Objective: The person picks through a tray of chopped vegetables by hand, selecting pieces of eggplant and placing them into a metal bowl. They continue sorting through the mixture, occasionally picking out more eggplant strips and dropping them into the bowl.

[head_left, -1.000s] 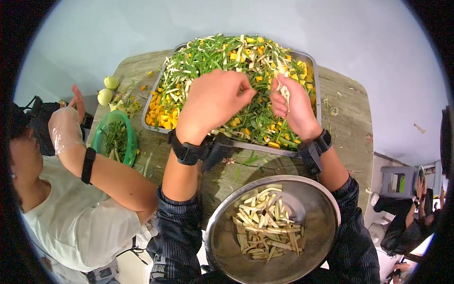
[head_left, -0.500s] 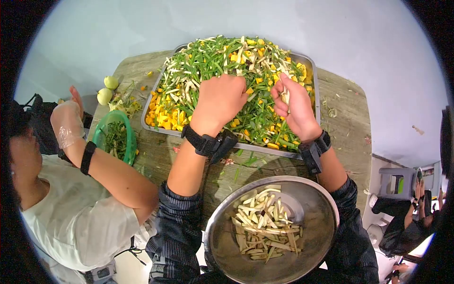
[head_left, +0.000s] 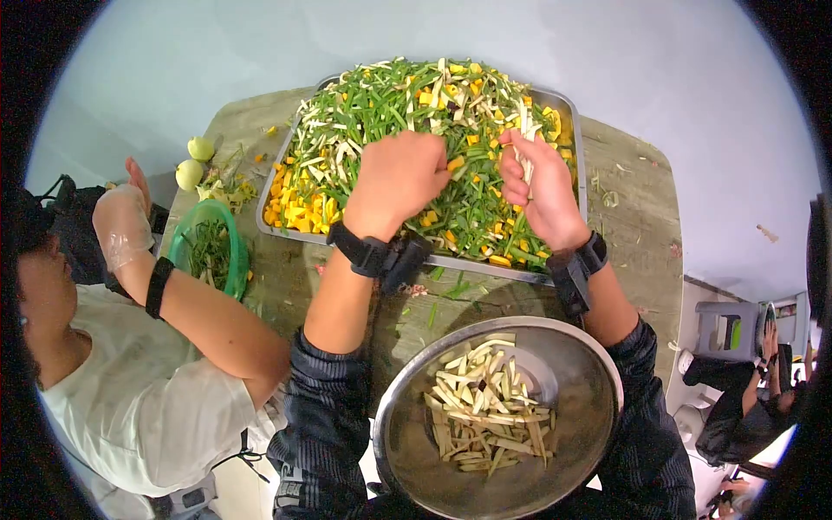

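A heaped metal tray (head_left: 579, 173) of cut vegetables lies beneath both my hands. In it are green cut stems (head_left: 381, 113), orange-yellow pumpkin cubes (head_left: 303, 208) and pale eggplant strips (head_left: 342, 160). My left hand (head_left: 399, 180) is closed over the middle of the heap, its fingertips turned away; an orange piece shows beside the thumb, and what the fingers hold is hidden. At the heap's right side, my right hand (head_left: 544, 186) closes around a few eggplant strips (head_left: 525, 147) that stick up past the thumb. Closer to me, a steel bowl (head_left: 407, 459) contains more eggplant strips (head_left: 485, 403).
To the left sits a person in a white shirt (head_left: 156, 390), one gloved hand (head_left: 121, 225) raised. A green basket (head_left: 238, 251) with green scraps and two pale round vegetables (head_left: 189, 175) are on the wooden table (head_left: 633, 260). A grey stool (head_left: 726, 329) and another person appear at right.
Strips now stand up higher from my right hand, between thumb and fingers. My left hand has shifted slightly to the left and up, still closed. The bowl looks the same.
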`<state>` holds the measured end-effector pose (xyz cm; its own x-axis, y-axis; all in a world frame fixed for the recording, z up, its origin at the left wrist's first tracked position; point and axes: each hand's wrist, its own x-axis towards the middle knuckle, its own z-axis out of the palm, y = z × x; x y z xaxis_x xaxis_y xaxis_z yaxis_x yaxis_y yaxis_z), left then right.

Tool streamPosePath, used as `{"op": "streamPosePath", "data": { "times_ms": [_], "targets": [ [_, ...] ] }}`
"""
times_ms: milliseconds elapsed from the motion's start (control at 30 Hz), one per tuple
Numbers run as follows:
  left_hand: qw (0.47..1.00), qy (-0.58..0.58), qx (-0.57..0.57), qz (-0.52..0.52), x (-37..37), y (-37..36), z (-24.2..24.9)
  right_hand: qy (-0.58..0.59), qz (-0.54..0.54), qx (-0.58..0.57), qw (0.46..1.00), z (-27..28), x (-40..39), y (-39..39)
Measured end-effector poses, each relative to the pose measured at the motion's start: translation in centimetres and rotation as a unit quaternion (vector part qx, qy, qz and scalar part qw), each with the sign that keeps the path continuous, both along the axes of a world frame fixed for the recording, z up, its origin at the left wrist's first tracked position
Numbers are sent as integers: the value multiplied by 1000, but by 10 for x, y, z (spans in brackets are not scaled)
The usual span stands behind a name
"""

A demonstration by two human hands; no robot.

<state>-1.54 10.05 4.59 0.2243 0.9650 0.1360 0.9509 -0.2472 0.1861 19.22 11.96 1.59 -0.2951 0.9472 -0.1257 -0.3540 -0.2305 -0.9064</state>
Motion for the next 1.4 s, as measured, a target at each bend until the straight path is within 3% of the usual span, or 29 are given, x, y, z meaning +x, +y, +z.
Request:
{"op": "streamPosePath", "data": {
  "times_ms": [200,300,633,833,933,1000,1200,1400],
  "targets": [
    [999,20,-28,30,-16,-8,16,35,18,-14,999,-4,2,3],
    [991,20,-131,-20,-16,-14,22,23,25,-19,999,-5,2,5],
    [978,130,-161,7,-2,-18,13,27,47,-14,998,-2,2,4],
    [981,84,-169,-37,-10,-15,10,23,56,-4,998,-3,2,3],
    [979,-11,-189,-79,-21,-17,24,11,31,-10,999,-1,0,2],
    [986,-25,-154,-54,-27,-20,30,-46,23,10,999,-2,0,3],
    [997,-34,-68,-14,-14,-16,36,-74,28,7,997,6,-1,-2],
    [978,-138,141,74,1,5,13,-61,-4,7,998,1,-1,0]
  ]
}}
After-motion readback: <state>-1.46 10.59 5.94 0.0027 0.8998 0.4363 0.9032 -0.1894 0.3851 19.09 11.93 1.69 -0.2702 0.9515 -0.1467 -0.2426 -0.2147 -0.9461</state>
